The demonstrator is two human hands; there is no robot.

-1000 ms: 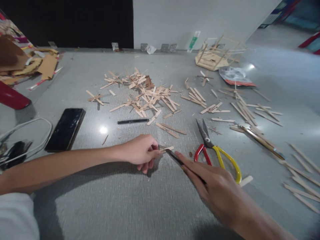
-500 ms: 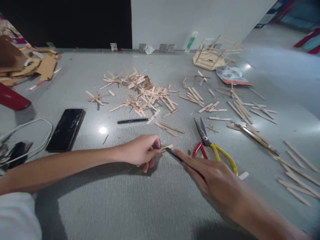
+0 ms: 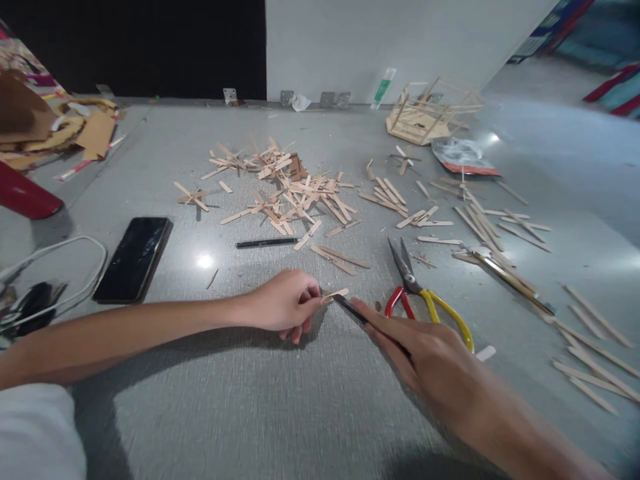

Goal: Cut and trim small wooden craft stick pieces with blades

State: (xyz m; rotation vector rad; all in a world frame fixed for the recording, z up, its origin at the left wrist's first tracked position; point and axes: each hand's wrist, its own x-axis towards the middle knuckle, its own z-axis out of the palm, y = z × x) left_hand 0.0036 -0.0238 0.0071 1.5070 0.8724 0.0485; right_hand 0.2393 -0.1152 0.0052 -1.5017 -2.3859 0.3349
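My left hand [image 3: 284, 303] pinches a short wooden stick [image 3: 336, 294] flat against the grey table [image 3: 240, 400]. My right hand [image 3: 425, 357] grips a thin dark blade tool [image 3: 350, 310], index finger laid along it, its tip touching the stick's near end. Scissors with red and yellow handles [image 3: 425, 300] lie just right of the blade.
A heap of cut stick pieces [image 3: 290, 190] lies beyond, with a black pen [image 3: 266, 243] before it. Longer sticks [image 3: 490, 223] spread to the right, a stick frame model [image 3: 433, 110] at the back. A phone [image 3: 133, 258] and white cable [image 3: 55, 257] lie left.
Both hands stay at the stick with the blade against it. Only the view has shifted slightly.
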